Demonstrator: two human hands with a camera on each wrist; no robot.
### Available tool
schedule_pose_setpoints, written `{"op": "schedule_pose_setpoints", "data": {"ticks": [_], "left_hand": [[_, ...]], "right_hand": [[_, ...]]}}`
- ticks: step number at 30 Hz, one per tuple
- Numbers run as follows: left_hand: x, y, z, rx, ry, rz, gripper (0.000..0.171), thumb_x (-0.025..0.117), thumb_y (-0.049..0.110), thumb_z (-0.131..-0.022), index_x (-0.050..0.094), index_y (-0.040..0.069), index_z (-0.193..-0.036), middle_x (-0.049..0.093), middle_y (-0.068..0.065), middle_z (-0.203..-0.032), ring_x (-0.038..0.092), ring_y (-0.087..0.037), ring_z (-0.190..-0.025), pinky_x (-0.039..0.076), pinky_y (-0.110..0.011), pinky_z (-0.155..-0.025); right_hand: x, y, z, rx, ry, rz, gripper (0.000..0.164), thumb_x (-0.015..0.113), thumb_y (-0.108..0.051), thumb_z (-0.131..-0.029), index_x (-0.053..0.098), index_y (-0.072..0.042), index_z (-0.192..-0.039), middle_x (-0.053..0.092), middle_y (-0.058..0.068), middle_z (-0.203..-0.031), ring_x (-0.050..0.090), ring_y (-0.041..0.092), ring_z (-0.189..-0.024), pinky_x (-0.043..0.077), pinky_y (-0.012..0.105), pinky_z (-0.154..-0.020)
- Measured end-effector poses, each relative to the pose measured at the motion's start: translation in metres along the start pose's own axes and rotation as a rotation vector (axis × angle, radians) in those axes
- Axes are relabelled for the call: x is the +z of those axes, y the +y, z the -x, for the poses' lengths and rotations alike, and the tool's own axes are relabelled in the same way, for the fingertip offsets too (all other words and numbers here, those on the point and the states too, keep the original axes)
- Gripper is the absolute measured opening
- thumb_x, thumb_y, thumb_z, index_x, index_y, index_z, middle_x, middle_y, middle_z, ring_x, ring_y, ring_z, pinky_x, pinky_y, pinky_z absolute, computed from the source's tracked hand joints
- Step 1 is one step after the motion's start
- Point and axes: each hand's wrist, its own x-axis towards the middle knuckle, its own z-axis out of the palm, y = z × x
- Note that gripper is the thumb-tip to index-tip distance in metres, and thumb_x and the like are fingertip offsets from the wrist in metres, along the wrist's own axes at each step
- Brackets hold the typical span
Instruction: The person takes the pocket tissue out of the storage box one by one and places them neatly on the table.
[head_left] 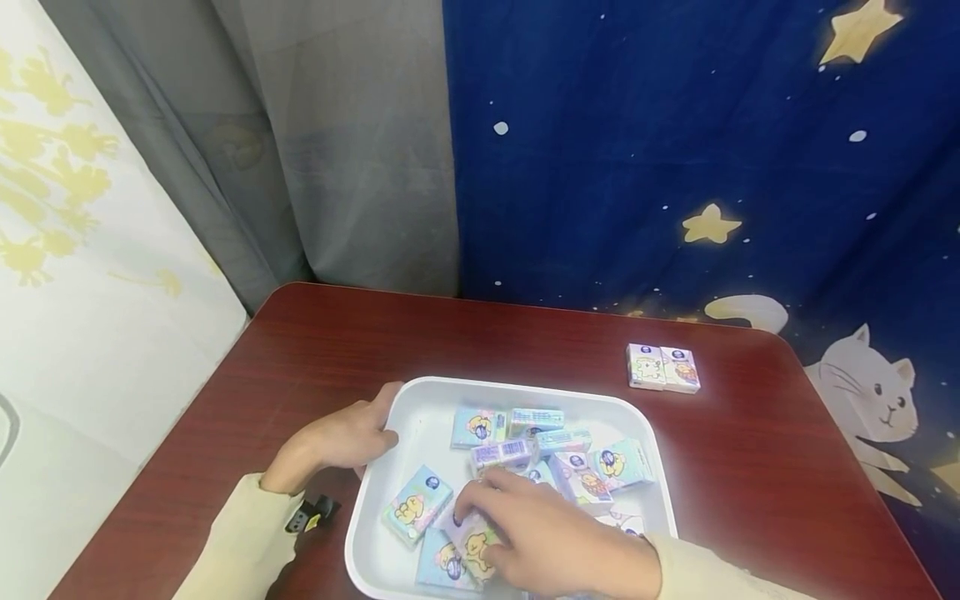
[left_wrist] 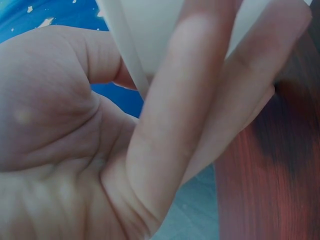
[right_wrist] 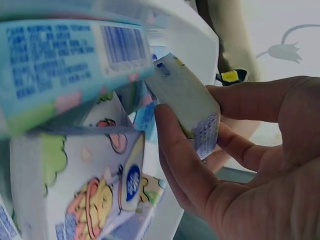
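My left hand (head_left: pixel 348 433) grips the left side of a white plastic tub (head_left: pixel 525 388), thumb at the rim. In the left wrist view, its long fingers (left_wrist: pixel 180 90) lie along the tub's wall (left_wrist: pixel 145 30). Low inside the tub, my right hand (head_left: pixel 555 533) pinches a small pale purple tissue pack (head_left: pixel 476 546) with a cartoon bear. The right wrist view shows this pack (right_wrist: pixel 187 97) tilted between thumb and fingers. A blue tissue pack (head_left: pixel 418 504) lies beside it, another blue pack (head_left: pixel 442 560) partly under it. Several more blue and purple packs (head_left: pixel 581 483) lie jumbled to the right.
Two white and purple tissue packs (head_left: pixel 663 368) lie side by side on the dark red table (head_left: pixel 360 333), beyond the tub's far right corner. Grey and blue curtains (head_left: pixel 562 167) hang along the table's back edge. A white panel (head_left: pixel 90 333) stands at left.
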Motion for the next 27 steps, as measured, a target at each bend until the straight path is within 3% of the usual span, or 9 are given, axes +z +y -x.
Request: {"op": "schedule_pose_setpoints", "data": {"ticks": [4, 12, 17, 19, 23, 27], "left_hand": [[0.000, -0.001, 0.000, 0.006, 0.001, 0.007, 0.072, 0.057, -0.003, -0.100, 0.021, 0.005, -0.162, 0.070, -0.012, -0.093, 0.074, -0.023, -0.064, 0.061, -0.043, -0.047], [0.001, 0.000, 0.000, 0.011, 0.005, 0.024, 0.074, 0.057, -0.005, -0.099, 0.020, 0.002, -0.162, 0.070, -0.015, -0.095, 0.075, -0.025, -0.066, 0.062, -0.043, -0.048], [0.001, 0.000, 0.001, 0.001, 0.006, 0.022, 0.074, 0.058, -0.005, -0.099, 0.020, 0.002, -0.162, 0.070, -0.014, -0.096, 0.075, -0.025, -0.067, 0.063, -0.044, -0.049], [0.001, 0.000, 0.001, -0.002, 0.006, 0.023, 0.074, 0.058, -0.005, -0.099, 0.020, 0.003, -0.162, 0.070, -0.014, -0.096, 0.075, -0.025, -0.068, 0.063, -0.044, -0.049], [0.001, 0.000, 0.000, 0.000, 0.003, 0.031, 0.074, 0.058, -0.005, -0.099, 0.020, 0.003, -0.162, 0.070, -0.015, -0.097, 0.076, -0.025, -0.068, 0.063, -0.044, -0.049], [0.000, 0.001, 0.001, 0.003, 0.002, 0.032, 0.074, 0.058, -0.004, -0.099, 0.020, 0.003, -0.162, 0.070, -0.015, -0.097, 0.076, -0.025, -0.068, 0.063, -0.044, -0.049]], "right_hand": [[-0.009, 0.001, 0.004, 0.031, 0.004, -0.011, 0.052, 0.079, -0.007, -0.094, 0.066, -0.028, -0.139, 0.064, -0.011, -0.143, 0.061, 0.012, -0.134, 0.053, 0.046, -0.115], [-0.026, 0.010, 0.013, 0.083, 0.078, -0.026, 0.065, 0.077, 0.000, -0.094, 0.059, -0.024, -0.152, 0.063, -0.003, -0.149, 0.063, 0.015, -0.127, 0.054, 0.053, -0.113], [-0.042, 0.021, 0.018, 0.097, 0.119, -0.078, 0.063, 0.074, 0.004, -0.096, 0.059, -0.018, -0.153, 0.062, 0.001, -0.153, 0.060, 0.023, -0.138, 0.050, 0.059, -0.116], [-0.048, 0.028, 0.020, 0.079, 0.144, -0.094, 0.063, 0.073, 0.007, -0.096, 0.060, -0.018, -0.152, 0.064, 0.001, -0.152, 0.063, 0.025, -0.135, 0.052, 0.059, -0.114], [-0.060, 0.046, 0.023, 0.056, 0.185, -0.124, 0.064, 0.073, 0.007, -0.095, 0.060, -0.019, -0.151, 0.069, 0.001, -0.141, 0.069, 0.021, -0.113, 0.060, 0.051, -0.099], [-0.070, 0.063, 0.025, 0.114, 0.200, -0.180, 0.062, 0.075, 0.005, -0.096, 0.060, -0.020, -0.151, 0.071, 0.004, -0.133, 0.069, 0.018, -0.103, 0.060, 0.042, -0.087]]}}
